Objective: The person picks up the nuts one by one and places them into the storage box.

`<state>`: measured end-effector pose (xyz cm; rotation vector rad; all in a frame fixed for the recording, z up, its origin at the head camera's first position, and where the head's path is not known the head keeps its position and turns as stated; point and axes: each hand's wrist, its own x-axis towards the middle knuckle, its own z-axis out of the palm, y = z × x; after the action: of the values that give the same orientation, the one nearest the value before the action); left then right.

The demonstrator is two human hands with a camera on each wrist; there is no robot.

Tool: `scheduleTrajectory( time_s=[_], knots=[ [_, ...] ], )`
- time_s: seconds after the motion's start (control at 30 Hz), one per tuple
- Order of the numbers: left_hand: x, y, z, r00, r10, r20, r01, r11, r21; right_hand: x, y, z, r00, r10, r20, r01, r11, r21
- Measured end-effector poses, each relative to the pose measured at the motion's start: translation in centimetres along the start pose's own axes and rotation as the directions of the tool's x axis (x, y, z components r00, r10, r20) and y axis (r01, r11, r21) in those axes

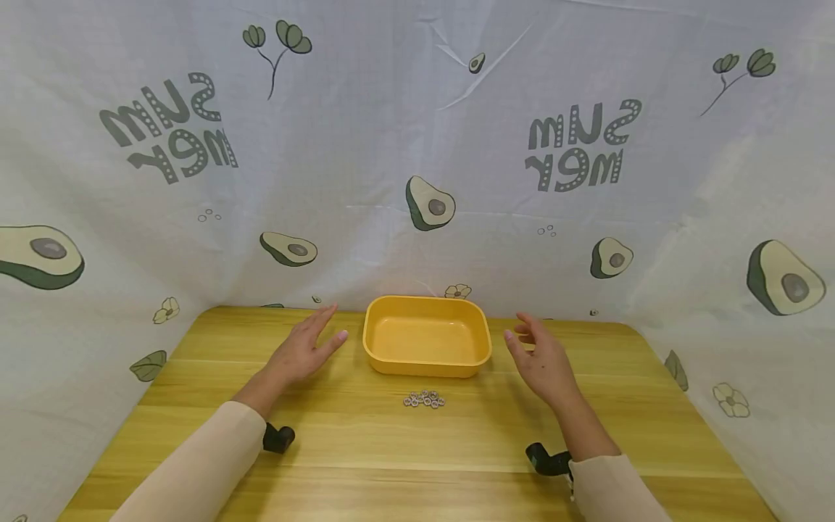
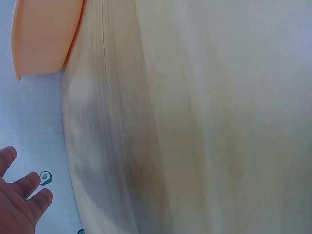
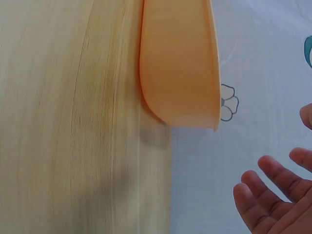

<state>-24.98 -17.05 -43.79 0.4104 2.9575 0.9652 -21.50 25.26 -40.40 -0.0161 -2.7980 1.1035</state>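
A yellow rectangular tub (image 1: pixel 427 365) with rounded corners stands at the far edge of the wooden table, with nothing seen inside it. In front of it lies a small cluster of round silvery pieces (image 1: pixel 424 399), too small to tell their kind. My left hand (image 1: pixel 305 348) hovers to the left of the tub, thumb and fingers spread, holding nothing. On the other side, my right hand (image 1: pixel 543 362) is held apart from the tub, its fingers loosely bent and empty. Both wrist views show the tub's side wall (image 3: pixel 183 63) beyond each hand's fingers.
The wood-grain table (image 1: pixel 391 457) runs toward me. A white cloth (image 1: pixel 365 145) printed with avocados and lettering hangs behind and along both sides. Black wrist-worn devices (image 1: pixel 279 438) stick out below each forearm.
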Motion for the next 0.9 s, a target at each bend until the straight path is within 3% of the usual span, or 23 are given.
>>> scheduleTrajectory(
  time_s=[0.2, 0.53, 0.9],
  knots=[
    [0.1, -0.1, 0.4, 1.0, -0.006, -0.014, 0.006, 0.999, -0.037, -0.3, -0.3, 0.3, 1.0, 0.023, 0.004, -0.023, 0.999, 0.031],
    [0.1, 0.3, 1.1, 0.997, -0.082, -0.012, 0.078, 0.979, -0.189, -1.3, -0.5, 1.2, 0.997, 0.076, 0.001, -0.076, 0.992, 0.105],
    [0.3, 0.6, 1.7, 0.991, -0.133, -0.012, 0.126, 0.962, -0.243, -2.1, -0.9, 1.8, 0.996, 0.076, -0.039, -0.067, 0.977, 0.2]
  ],
)
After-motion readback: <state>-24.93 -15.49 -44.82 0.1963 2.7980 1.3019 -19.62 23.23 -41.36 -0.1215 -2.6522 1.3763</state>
